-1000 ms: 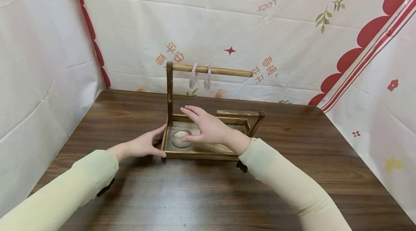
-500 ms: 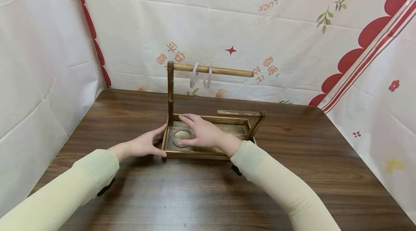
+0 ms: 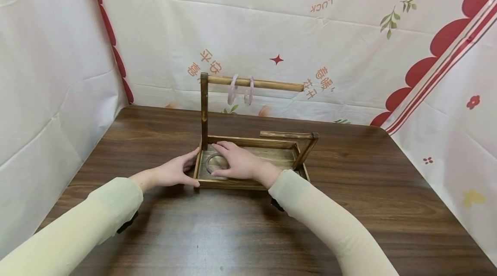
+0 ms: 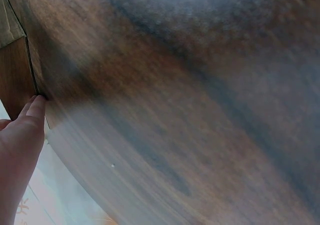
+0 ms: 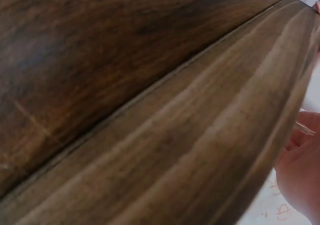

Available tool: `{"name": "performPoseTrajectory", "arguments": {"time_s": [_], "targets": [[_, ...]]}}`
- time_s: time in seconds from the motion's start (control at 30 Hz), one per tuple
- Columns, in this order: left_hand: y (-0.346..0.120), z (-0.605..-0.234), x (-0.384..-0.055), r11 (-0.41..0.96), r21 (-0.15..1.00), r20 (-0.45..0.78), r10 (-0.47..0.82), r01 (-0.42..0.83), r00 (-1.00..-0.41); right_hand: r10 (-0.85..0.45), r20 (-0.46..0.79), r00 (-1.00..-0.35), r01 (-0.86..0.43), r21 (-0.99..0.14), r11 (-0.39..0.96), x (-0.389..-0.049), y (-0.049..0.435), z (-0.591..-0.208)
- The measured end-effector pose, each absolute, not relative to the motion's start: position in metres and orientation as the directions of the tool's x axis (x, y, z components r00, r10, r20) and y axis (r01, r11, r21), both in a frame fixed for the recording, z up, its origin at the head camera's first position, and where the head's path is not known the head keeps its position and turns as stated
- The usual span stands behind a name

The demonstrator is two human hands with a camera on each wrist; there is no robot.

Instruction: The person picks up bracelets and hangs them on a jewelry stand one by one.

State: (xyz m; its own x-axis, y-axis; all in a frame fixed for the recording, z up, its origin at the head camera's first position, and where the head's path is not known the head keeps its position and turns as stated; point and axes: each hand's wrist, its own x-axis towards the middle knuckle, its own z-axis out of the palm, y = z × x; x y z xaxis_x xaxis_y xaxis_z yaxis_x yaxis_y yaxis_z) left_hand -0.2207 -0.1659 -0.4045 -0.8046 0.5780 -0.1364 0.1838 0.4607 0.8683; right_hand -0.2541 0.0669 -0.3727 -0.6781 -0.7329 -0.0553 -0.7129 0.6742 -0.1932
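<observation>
A grey bangle [image 3: 208, 164] lies in the wooden tray [image 3: 233, 184], near its left edge. The right hand [image 3: 241, 161] covers the ring's right part; whether those fingers grasp it, I cannot tell. The left hand [image 3: 172, 173], fingers extended and unclenched, touches the tray's left edge and near-left corner. Two lilac bangles [image 3: 232, 90] hang from the upper bar [image 3: 279, 85].

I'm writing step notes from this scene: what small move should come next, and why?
Probably gently close the right-hand grip on the round grey-brown bangle: that grip is spread over the bangle's right side, and the left-hand grip rests against the left end of the brown rectangular wooden tray holding it.
</observation>
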Motion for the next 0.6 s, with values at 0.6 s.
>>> {"name": "performPoseTrajectory", "arguments": {"time_s": [0.6], "targets": [[-0.166,-0.403,-0.221,0.491,0.852,-0.156,0.572,0.184,-0.805,-0.689,-0.168,-0.705,-0.666,-0.178,0.725,-0.264,0.062,-0.389]]}}
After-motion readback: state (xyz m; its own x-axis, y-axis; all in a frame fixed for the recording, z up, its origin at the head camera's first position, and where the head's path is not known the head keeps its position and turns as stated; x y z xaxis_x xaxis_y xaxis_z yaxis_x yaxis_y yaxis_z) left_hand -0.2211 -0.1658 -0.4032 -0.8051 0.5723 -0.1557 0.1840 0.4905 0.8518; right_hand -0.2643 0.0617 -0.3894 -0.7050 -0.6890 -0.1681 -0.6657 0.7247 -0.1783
